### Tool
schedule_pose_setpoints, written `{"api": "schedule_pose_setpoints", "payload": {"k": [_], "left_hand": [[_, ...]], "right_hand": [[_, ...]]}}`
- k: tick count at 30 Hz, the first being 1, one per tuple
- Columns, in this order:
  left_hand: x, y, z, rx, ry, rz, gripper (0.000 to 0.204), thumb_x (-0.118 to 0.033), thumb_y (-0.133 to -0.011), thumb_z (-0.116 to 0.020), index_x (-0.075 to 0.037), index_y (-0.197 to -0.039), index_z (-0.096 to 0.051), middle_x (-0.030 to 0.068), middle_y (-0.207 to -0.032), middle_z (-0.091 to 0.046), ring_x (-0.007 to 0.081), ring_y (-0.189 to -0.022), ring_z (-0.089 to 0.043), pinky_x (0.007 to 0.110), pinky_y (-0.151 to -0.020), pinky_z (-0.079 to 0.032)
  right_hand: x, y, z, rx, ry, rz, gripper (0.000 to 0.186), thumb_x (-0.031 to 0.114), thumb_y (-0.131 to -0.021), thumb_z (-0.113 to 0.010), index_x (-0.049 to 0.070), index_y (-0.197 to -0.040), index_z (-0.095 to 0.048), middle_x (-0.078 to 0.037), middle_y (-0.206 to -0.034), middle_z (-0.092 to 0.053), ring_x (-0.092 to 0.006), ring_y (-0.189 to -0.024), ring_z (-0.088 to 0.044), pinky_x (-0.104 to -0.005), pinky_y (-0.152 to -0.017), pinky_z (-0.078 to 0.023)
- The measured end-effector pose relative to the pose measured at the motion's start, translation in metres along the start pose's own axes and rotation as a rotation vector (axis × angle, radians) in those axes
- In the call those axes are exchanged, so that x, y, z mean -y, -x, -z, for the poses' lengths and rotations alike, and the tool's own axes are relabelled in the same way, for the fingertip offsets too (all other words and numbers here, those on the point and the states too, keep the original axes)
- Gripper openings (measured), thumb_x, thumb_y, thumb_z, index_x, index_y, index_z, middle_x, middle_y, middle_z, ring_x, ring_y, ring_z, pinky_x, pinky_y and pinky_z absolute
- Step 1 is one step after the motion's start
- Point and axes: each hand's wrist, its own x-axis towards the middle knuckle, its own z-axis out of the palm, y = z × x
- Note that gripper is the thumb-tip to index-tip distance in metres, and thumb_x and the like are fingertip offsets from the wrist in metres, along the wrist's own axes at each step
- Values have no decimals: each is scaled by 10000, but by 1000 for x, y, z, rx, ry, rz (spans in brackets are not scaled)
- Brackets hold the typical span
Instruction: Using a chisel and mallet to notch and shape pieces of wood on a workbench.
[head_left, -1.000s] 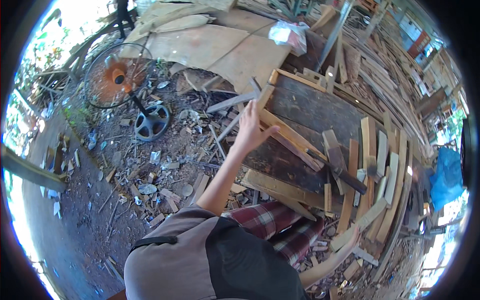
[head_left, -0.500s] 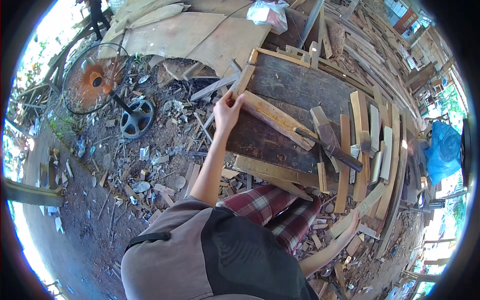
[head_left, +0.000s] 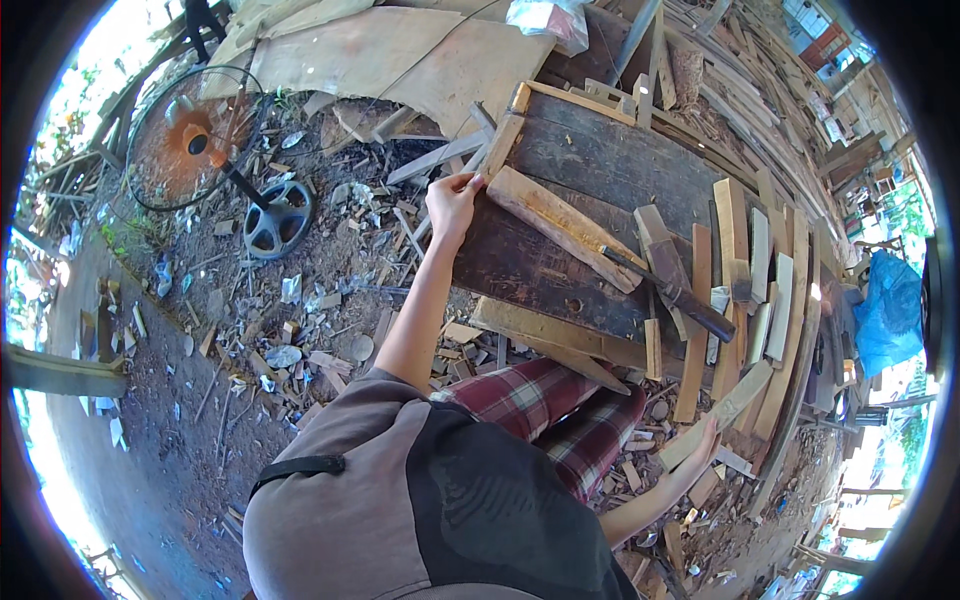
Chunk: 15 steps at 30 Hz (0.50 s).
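Note:
My left hand [head_left: 452,210] is at the left edge of a dark wooden bench [head_left: 610,150], thumb and fingertips pinched together by the end of a thick, rough-edged wood block [head_left: 560,228]. Whatever is in the pinch, if anything, is too small to make out. The block lies slantwise over the bench. Across its right end rests a long dark tool [head_left: 695,308], its kind unclear. Low on the right, my right hand [head_left: 706,452] grips a pale wooden slat [head_left: 722,414] near its lower end; some fingers are hidden behind it.
Several wood strips [head_left: 733,235] lie along the bench's right side. A pedestal fan [head_left: 200,145] stands at the far left above ground strewn with wood scraps. A blue plastic bag [head_left: 888,310] hangs at the right, and a thin wooden sheet [head_left: 400,70] lies beyond the bench.
My left thumb has come off the block's end, and the fingers have drawn together beside it. The view has shifted slightly. My right hand keeps its hold on the slat.

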Motion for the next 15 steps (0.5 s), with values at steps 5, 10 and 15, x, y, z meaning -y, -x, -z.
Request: {"api": "schedule_pose_setpoints", "payload": {"k": [5,10,15], "left_hand": [[8,-7,-5,31,44,16,221,-179,-840,-720,-3,-972,-732,26,-788,-706,67,-663,-574,241,-632,-460],[17,-13,-7,26,102,-1,200,-152,-850,-709,9,-968,-731,32,-785,-699,64,-652,-569,241,-613,-462],[37,-56,18,-50,222,-13,236,-144,-865,-690,43,-1009,-706,49,-818,-698,81,-671,-605,226,-622,-484]], "right_hand": [[-9,-15,25,71,9,-40,479,450,-852,-630,68,-1132,-560,-47,-788,-536,-116,-561,-490,-231,-430,-388],[-16,-19,48,104,18,-66,487,437,-848,-642,65,-1150,-557,-51,-852,-549,-121,-601,-507,-233,-441,-400],[-13,-13,58,80,21,-43,494,435,-845,-647,64,-1158,-554,-54,-872,-548,-126,-609,-510,-235,-441,-402]]}}
